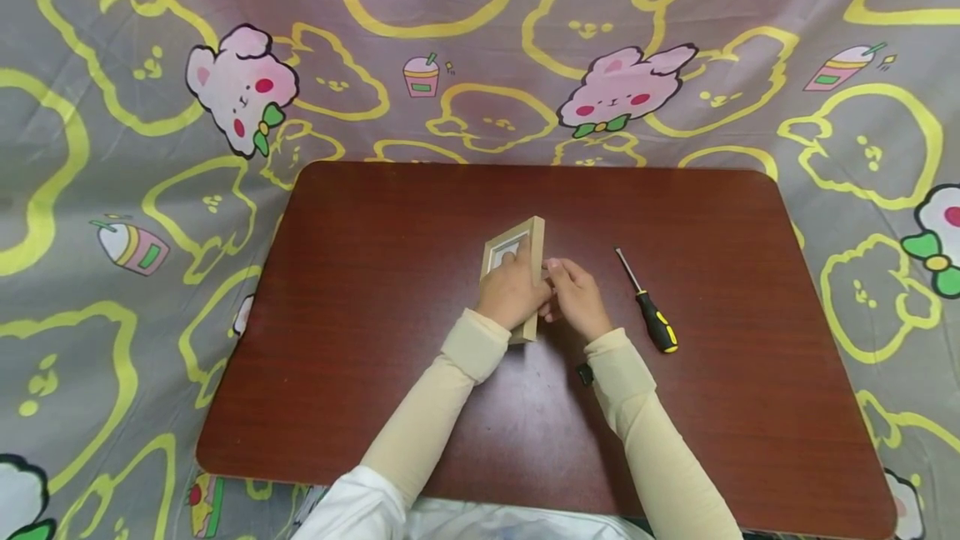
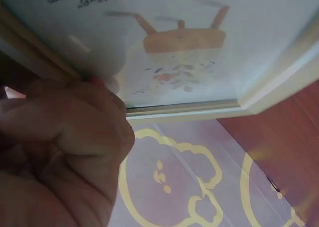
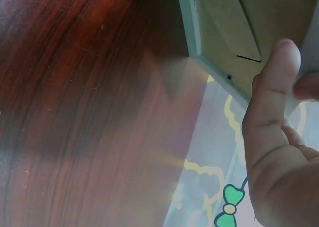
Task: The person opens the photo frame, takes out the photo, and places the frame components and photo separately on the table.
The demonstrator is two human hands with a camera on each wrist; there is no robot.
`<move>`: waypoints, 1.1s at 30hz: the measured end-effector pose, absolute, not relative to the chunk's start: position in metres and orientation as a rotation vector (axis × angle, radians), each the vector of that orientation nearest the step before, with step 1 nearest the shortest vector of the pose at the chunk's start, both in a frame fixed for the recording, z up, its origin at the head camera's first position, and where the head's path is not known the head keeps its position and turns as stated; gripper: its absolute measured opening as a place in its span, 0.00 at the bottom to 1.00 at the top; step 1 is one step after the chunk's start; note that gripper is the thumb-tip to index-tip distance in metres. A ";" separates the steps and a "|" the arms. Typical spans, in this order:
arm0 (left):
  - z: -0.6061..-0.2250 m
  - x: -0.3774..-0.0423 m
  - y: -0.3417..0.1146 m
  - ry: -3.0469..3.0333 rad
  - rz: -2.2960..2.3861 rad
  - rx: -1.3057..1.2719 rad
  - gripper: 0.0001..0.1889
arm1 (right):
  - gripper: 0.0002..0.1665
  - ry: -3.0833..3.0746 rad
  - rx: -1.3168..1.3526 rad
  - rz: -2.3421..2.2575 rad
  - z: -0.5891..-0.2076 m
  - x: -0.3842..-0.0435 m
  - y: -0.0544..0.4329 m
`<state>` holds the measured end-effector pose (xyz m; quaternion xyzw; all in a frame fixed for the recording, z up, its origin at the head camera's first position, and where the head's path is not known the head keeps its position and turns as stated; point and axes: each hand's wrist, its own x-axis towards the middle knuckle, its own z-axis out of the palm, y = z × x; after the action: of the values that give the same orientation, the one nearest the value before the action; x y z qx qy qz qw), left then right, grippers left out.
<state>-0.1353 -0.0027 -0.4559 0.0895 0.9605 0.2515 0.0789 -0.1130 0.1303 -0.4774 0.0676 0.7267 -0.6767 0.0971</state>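
My left hand [image 1: 512, 290] grips a light wooden picture frame [image 1: 537, 232], which is tilted up on edge above the table. In the left wrist view the frame's front [image 2: 189, 82] shows a printed sheet with a plant-pot drawing and "4"x6"" lettering. The right hand [image 1: 579, 297] is at the frame's back side, its fingers bent and the thumb close to the index finger. From the right wrist, the brown backing board [image 3: 219, 23] with its stand flap appears beside the raised thumb [image 3: 279, 72]. Whether the fingers there pinch anything is hidden.
A screwdriver [image 1: 654, 319] with a black and yellow handle lies to the right of the right hand. Near the right wrist is a small black object [image 1: 585, 373]. The reddish-brown table [image 1: 360, 298] has a patterned cloth [image 1: 495, 57] hanging behind it.
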 end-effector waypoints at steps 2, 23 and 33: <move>-0.454 -0.136 -0.006 2.887 0.791 0.278 0.43 | 0.27 2.154 0.202 -2.000 -0.479 -0.114 0.131; -0.425 -0.131 -0.019 2.853 1.096 0.372 0.44 | 0.21 2.159 0.261 -1.985 -0.498 -0.118 0.129; -0.420 -0.127 -0.018 2.839 1.094 0.422 0.43 | 0.18 2.138 0.272 -1.992 -0.501 -0.118 0.126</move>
<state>-0.1275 -0.0176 -0.4197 0.1372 0.9237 0.3560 0.0351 -0.1176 0.1255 -0.5008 0.0921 0.7247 -0.6750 0.1033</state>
